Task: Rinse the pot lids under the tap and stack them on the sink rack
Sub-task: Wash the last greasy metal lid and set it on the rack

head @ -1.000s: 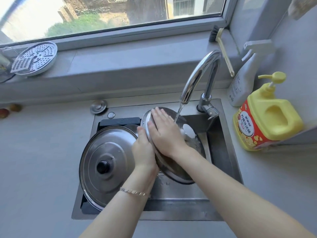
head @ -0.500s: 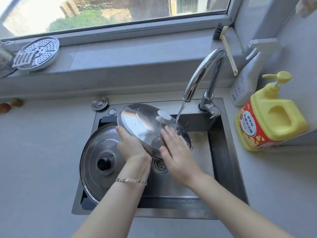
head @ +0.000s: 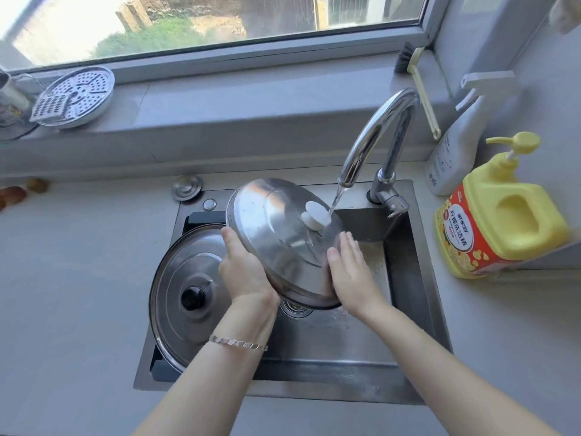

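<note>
A steel pot lid with a white knob [head: 276,228] is tilted over the sink, top side up, and water from the chrome tap [head: 374,143] falls right beside its knob. My left hand [head: 243,267] grips the lid's left rim. My right hand [head: 349,272] lies flat against its lower right edge with fingers extended. A larger steel lid with a black knob [head: 185,278] rests on the dark rack [head: 195,218] at the sink's left side, partly hidden by my left hand and forearm.
The steel sink [head: 405,272] has a drain below the held lid. A yellow detergent jug [head: 500,212] and a white spray bottle [head: 456,146] stand at the right. A perforated steamer plate [head: 78,96] and a brush [head: 421,86] sit on the windowsill.
The lid was turned over from underside up to knob side up. It now sits higher under the stream, and my right hand slid from its face to its lower right edge.
</note>
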Motion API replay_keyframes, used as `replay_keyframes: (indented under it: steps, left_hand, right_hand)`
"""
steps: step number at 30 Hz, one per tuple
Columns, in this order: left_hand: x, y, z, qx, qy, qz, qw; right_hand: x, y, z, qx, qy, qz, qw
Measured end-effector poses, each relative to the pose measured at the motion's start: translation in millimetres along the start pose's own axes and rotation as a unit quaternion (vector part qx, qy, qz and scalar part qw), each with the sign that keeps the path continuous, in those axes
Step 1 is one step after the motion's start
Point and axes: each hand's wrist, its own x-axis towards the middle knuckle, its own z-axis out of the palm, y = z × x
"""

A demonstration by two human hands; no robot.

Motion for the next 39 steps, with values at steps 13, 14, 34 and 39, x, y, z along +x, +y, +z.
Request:
replay_keyframes:
  steps: [13,14,34,39]
  left_hand:
    - [-14.7,-7.9,-8.3,0.21,-0.207,0.022,0.955]
    - [-12.8,-7.0,-9.0,0.219,-0.207,0.033,0.953]
    - [-8.5,4.6,-1.0,0.12,-0.06,0.128,0.983]
    - [4.6,17.3,-11.0,0.126,-0.036,0.147,0.98]
  right_hand:
    - [57.6,-44.3,-32.0,-0.068,0.057,-0.143,0.986]
    - [55.2,-43.2,-31.7,-0.08,0.069,-0.156,0.982]
    - [36.4,-59.4,-20.1,-0.174,0.034,0.055,0.983]
    - [54.5,-71.8,-22.8,-0.051,-0.069,0.12,0.989]
